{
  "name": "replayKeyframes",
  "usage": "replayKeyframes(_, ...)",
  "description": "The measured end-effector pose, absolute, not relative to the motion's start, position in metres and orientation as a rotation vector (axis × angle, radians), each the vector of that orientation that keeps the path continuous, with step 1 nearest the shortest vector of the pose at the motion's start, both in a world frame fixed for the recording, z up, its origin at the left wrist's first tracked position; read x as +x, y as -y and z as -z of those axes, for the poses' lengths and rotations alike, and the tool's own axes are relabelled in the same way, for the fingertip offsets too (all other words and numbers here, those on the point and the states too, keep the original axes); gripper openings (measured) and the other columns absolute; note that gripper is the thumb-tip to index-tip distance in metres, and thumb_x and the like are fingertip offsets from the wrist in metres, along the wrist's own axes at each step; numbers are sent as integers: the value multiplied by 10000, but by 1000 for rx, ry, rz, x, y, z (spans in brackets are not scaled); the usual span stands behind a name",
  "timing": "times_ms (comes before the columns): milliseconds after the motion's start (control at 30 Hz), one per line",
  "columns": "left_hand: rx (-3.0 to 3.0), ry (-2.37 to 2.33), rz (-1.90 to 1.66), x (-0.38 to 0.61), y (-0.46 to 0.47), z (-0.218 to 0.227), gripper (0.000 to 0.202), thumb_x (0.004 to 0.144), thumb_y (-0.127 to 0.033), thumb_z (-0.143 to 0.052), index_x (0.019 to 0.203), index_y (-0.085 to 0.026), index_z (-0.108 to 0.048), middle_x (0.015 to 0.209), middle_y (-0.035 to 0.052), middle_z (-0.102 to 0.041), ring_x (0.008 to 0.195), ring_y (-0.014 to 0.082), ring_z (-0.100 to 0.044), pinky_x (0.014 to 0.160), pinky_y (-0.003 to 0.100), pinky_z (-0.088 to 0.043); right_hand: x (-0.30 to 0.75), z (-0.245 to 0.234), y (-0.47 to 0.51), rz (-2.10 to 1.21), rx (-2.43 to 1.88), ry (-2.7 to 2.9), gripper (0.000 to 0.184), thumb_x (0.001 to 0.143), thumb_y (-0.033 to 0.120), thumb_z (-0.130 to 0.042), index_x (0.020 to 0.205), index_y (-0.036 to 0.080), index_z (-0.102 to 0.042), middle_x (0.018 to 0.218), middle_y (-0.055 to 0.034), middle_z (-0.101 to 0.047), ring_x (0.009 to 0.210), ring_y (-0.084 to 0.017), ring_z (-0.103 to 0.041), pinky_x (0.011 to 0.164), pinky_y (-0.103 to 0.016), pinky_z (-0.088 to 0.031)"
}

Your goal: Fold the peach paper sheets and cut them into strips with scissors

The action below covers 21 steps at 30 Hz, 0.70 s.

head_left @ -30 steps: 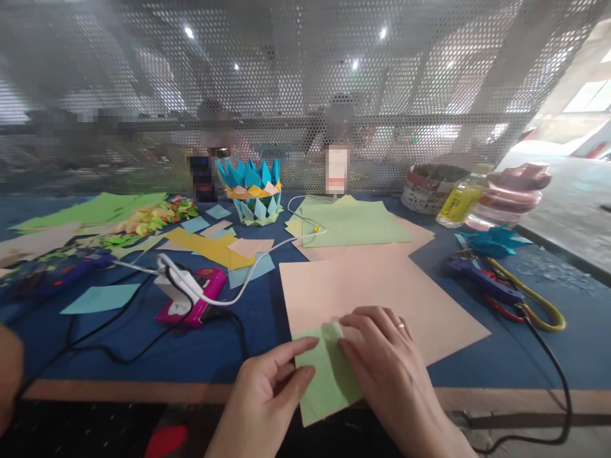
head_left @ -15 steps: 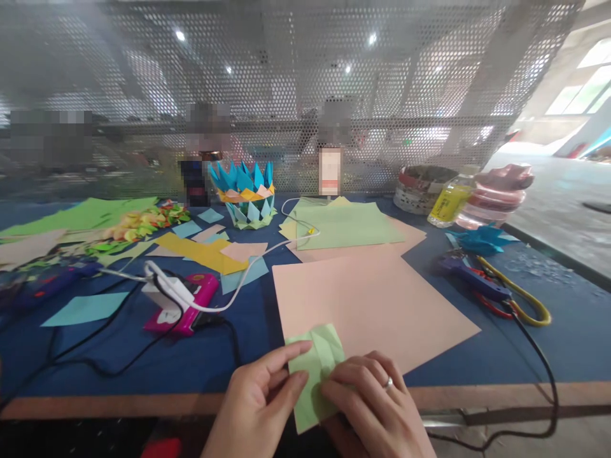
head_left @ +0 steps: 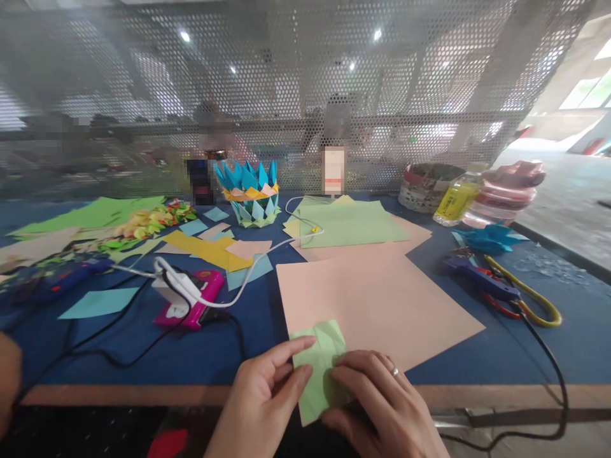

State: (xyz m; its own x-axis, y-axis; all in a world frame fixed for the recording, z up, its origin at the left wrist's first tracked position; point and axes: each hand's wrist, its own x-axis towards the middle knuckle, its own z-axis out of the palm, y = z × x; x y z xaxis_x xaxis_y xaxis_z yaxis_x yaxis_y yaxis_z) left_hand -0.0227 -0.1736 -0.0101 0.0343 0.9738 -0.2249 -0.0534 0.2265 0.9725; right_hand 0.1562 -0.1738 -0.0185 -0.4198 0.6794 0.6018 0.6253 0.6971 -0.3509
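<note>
A small piece of light green paper (head_left: 319, 375) with crease lines is held between my two hands at the table's front edge. My left hand (head_left: 270, 385) pinches its left side, index finger on top and thumb lower down. On the right side, my right hand (head_left: 382, 397), with a ring on one finger, has its curled fingers on the paper and its thumb below the paper's lower edge. Behind the green piece lies a large pale pink sheet (head_left: 367, 299). Part of the green paper's right side is hidden by my right fingers.
A pink power strip (head_left: 212, 286) with a white charger and cables sits left. Yellow paper strips (head_left: 205, 251) and a blue-topped folded-paper basket (head_left: 252, 197) stand beyond. At right are a glue gun (head_left: 482, 277), scissors (head_left: 529, 296) and a yellow-labelled bottle (head_left: 456, 200).
My right thumb has come out below the green paper, and my right hand has shifted slightly. A blurred brown shape has appeared at the left edge. The view has shifted slightly.
</note>
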Motion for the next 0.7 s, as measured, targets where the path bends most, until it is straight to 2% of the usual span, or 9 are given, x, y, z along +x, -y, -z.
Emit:
replayKeyframes(233,1015,-1231,-1057,-26,175,-1,464,773,-430,-639,1162,-176,-624,1024,90,-716,989,260,-644,830,320,-530,155,19,173,-86,-974,2133,236,875,386,-559,971,185,-637,877,-69,-666,780,-172,-636,701,-276,-544)
replayKeyframes(433,892,-1110,-1090,-29,183,-2,681,803,-446,-600,1400,-237,-347,1165,109,-641,972,258,-640,796,350,-535,157,12,171,-69,-995,2158,223,879,381,-556,972,194,-634,881,-58,-679,796,-164,-651,707,-256,-556)
replayKeyframes(700,828,-1085,-1113,-27,182,-1,789,810,-440,-598,1454,-275,-172,1218,132,-610,955,250,-642,764,337,-524,157,29,171,-81,-952,2106,232,901,380,-517,1004,196,-613,895,-69,-667,807,-179,-647,707,-278,-548)
